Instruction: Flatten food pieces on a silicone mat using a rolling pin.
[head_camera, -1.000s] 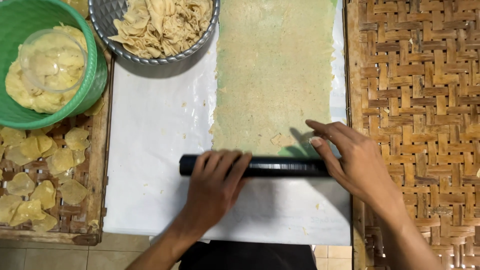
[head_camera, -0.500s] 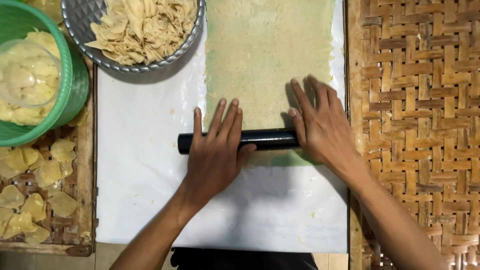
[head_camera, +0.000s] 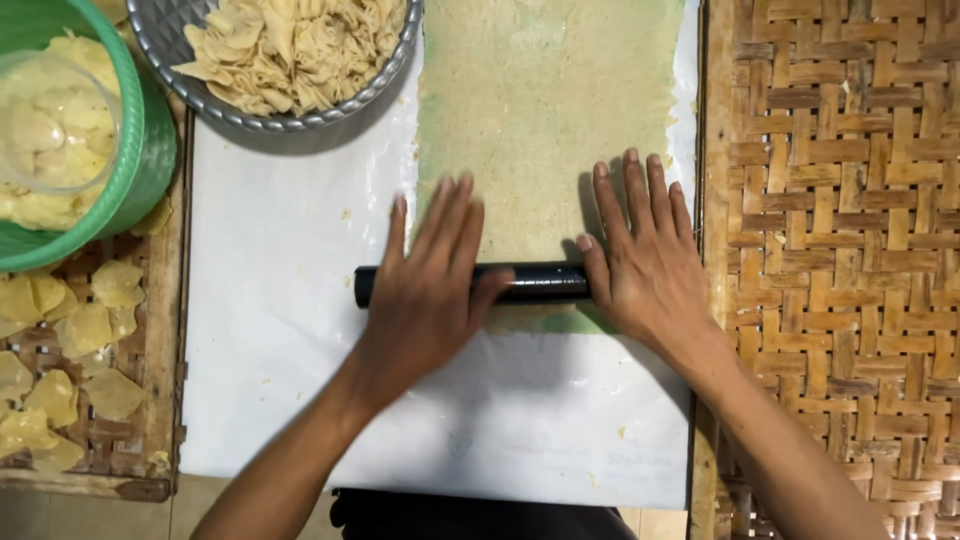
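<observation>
Both hands press flat on a black rolling pin (head_camera: 530, 283) that lies crosswise over the near end of a thin sheet of yellowish dough (head_camera: 545, 120). The left hand (head_camera: 430, 290) covers the pin's left half, its fingers (head_camera: 455, 215) stretched out straight and slightly spread, palm down, gripping nothing. The right hand (head_camera: 645, 260) rests on the pin's right end, also palm down with fingers (head_camera: 640, 195) extended and open, lying on the dough beyond the pin. Neither hand curls around the pin; they only bear on it from above.

The dough lies on a white sheet (head_camera: 290, 330) spread over the desk, and runs from the pin away toward the far edge. Left of the pin and farther off, a metal bowl (head_camera: 395, 70) holds crumpled pale dough pieces (head_camera: 290, 45). Further left of the pin, a green basket (head_camera: 145, 150) contains a lump of soft dough (head_camera: 50, 140). Near-left of the pin, a woven tray (head_camera: 160, 330) carries small flat yellow pieces (head_camera: 85, 330). Right of the pin lies a woven bamboo mat (head_camera: 830, 200).
</observation>
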